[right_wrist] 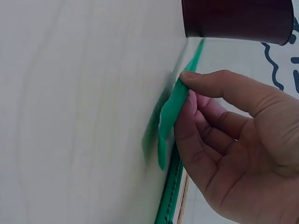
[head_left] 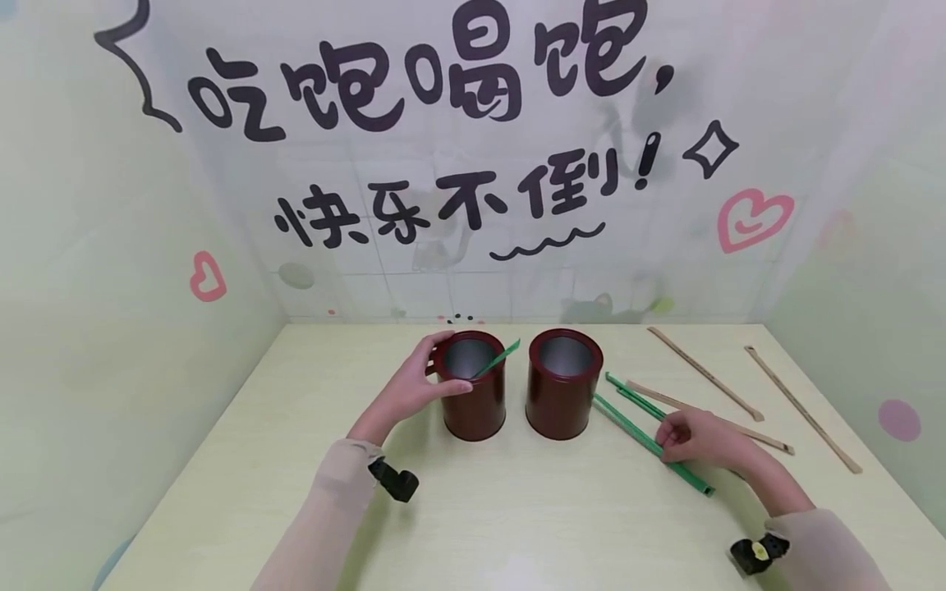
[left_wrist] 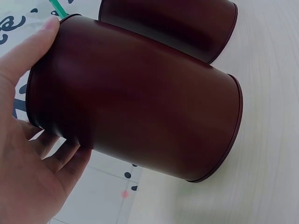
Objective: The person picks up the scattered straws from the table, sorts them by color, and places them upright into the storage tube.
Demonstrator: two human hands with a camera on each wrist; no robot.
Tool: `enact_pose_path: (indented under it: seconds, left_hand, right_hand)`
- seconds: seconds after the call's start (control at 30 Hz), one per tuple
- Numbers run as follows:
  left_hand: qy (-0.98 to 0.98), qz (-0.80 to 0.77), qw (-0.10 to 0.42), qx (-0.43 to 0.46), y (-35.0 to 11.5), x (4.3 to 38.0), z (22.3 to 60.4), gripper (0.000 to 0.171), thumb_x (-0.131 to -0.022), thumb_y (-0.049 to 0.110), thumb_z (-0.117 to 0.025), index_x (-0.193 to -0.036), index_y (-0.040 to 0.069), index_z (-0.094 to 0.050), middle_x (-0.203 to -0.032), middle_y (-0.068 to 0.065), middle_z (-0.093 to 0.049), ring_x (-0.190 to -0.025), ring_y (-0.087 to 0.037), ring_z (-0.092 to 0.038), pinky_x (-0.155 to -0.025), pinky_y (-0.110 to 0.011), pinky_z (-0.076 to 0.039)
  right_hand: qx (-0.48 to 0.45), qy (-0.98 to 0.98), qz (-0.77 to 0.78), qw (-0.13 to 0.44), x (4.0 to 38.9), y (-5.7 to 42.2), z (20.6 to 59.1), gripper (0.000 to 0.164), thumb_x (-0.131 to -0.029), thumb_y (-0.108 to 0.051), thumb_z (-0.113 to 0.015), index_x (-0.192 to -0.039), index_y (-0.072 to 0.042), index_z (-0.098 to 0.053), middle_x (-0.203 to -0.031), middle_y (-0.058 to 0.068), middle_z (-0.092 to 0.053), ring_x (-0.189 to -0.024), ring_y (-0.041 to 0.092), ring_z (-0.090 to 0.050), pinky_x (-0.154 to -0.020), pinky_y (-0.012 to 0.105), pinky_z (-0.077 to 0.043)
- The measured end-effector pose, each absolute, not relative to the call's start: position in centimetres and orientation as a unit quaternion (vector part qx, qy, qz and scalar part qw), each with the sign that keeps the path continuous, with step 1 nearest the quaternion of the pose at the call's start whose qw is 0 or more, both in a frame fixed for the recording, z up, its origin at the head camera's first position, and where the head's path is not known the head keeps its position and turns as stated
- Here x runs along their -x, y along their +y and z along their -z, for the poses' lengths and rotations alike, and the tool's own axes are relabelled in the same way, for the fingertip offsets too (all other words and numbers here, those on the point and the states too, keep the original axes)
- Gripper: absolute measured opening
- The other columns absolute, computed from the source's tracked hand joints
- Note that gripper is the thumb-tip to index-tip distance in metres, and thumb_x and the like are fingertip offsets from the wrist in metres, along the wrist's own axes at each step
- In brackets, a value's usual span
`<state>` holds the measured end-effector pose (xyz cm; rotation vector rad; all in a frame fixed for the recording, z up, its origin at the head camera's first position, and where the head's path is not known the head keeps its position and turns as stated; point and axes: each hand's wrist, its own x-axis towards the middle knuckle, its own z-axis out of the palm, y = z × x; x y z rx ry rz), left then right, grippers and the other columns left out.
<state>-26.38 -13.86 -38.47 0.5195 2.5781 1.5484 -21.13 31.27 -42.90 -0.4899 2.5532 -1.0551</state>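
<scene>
My left hand (head_left: 410,386) grips the upper part of a dark red can (head_left: 475,410) from its left side, thumb at the near rim and fingers around the back. The can stands upright with its top open, and one green strip (head_left: 498,359) sticks out of it. My right hand (head_left: 698,439) pinches a long, thin green strip (right_wrist: 175,105) between thumb and fingers, low over the table. Another green strip (head_left: 643,400) lies just behind that one, partly hidden by the hand. A second dark red can (head_left: 559,406) stands upright between the hands.
Several brown strips lie on the table at the right: one at the back (head_left: 704,373), one near the right edge (head_left: 801,408), and one partly behind my right hand (head_left: 769,439). A printed wall (head_left: 473,287) closes off the table's far side.
</scene>
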Motion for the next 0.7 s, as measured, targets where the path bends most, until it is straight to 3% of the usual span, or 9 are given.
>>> enact_pose_path:
  seconds: [0.3,0.7]
  left_hand:
    - [0.843,-0.507,0.044,-0.172,-13.8,26.4,38.6,0.091,-0.080,0.030,-0.084,-0.153,0.014,-0.031,-0.152,-0.011,-0.041,-0.138,-0.035,-0.045,-0.114,-0.051,-0.042]
    - [0.845,-0.505,0.047,-0.169,-13.8,26.4,38.4,0.092,-0.081,0.030,-0.084,-0.154,0.014,-0.030,-0.154,-0.011,-0.039,-0.138,-0.036,-0.045,-0.114,-0.051,-0.042]
  right_hand:
    - [0.196,0.877,0.417,0.134,21.2,32.4,41.8,0.016,-0.092,-0.004,-0.062,-0.103,0.008,-0.062,-0.090,0.008,-0.063,-0.077,-0.001,-0.054,-0.066,0.020,-0.051]
    - [0.162,0.885,0.436,0.027,21.2,31.5,38.2,0.017,-0.094,-0.002,-0.061,-0.106,0.010,-0.058,-0.092,0.007,-0.064,-0.079,0.001,-0.059,-0.069,0.020,-0.054]
